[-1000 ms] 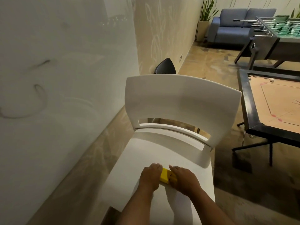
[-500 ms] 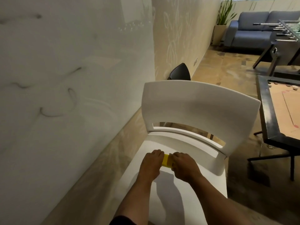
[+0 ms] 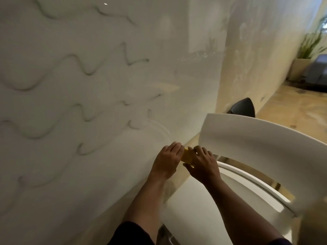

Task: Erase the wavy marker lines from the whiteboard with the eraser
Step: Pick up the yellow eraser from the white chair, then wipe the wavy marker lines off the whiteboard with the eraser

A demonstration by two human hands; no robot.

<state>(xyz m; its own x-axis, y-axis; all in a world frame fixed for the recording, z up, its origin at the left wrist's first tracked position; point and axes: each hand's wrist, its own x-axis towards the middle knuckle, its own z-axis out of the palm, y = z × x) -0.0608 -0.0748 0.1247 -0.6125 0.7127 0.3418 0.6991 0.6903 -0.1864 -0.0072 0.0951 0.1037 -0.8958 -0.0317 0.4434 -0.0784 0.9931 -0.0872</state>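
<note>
The whiteboard (image 3: pixel 74 174) fills the left of the head view, with several dark wavy marker lines (image 3: pixel 85 69) across it. A yellow eraser (image 3: pixel 187 157) shows as a small patch between my hands. My left hand (image 3: pixel 167 159) grips its left end and my right hand (image 3: pixel 203 165) grips its right end. Both hands hover near the lower right edge of the whiteboard, off the chair seat. Most of the eraser is hidden by my fingers.
A white chair (image 3: pixel 256 147) stands right beside the hands, its backrest close to the wall. A dark chair back (image 3: pixel 243 107) pokes out behind it. Far right are a potted plant (image 3: pixel 307 48) and a sofa (image 3: pixel 318 71) on a tan floor.
Both hands have lifted the eraser off the chair seat and carried it left toward the whiteboard. My view has swung left, bringing more wavy lines into sight.
</note>
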